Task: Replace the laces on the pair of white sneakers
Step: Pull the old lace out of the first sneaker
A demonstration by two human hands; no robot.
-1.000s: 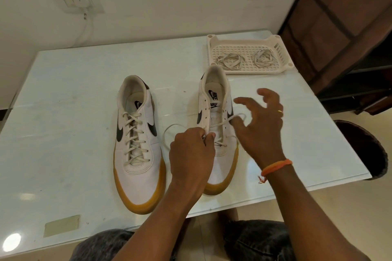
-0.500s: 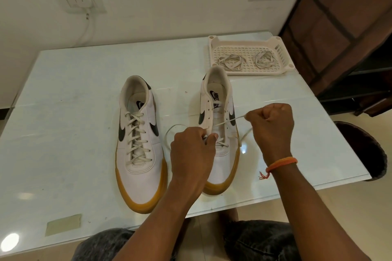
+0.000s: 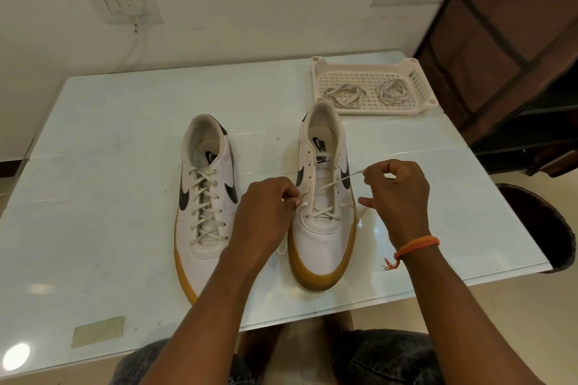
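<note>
White smooth leather upper, black swoosh on each flank, thick gum-yellow rubber sole: right sneaker [image 3: 322,197], lying flat on the table between the two hands, long axis running away from the body, rounded toe nearest, open heel collar farthest. Laced only across the lowest eyelets; upper eyelets bare, tongue with printed logo exposed. Flat off-white woven lace [image 3: 331,184] drawn taut on a slant across the tongue, from the left-side eyelets up to the right hand [image 3: 397,194]. Right hand just beside the shoe's outer flank, fingers curled, lace end pinched at thumb and forefinger, thumb tip jutting toward the sole; orange thread band [image 3: 417,245] round the wrist, frayed end hanging. Left hand [image 3: 266,212] against the shoe's inner flank, fingers curled, pinching lace at an eyelet; a loop of slack showing below the wrist. Beyond the left hand, on its outer side, left sneaker [image 3: 205,197], same build, fully laced in neat crosses, parallel to the first, toe nearest, partly covered by the forearm. Farther off past the right hand, cream plastic tray [image 3: 316,72] with perforated grid floor and slotted side wall, touching or almost touching the right sneaker's heel, holding two loose coils of spare laces [image 3: 342,95]. Underneath everything, glossy pale glass-topped table [image 3: 125,134].
</note>
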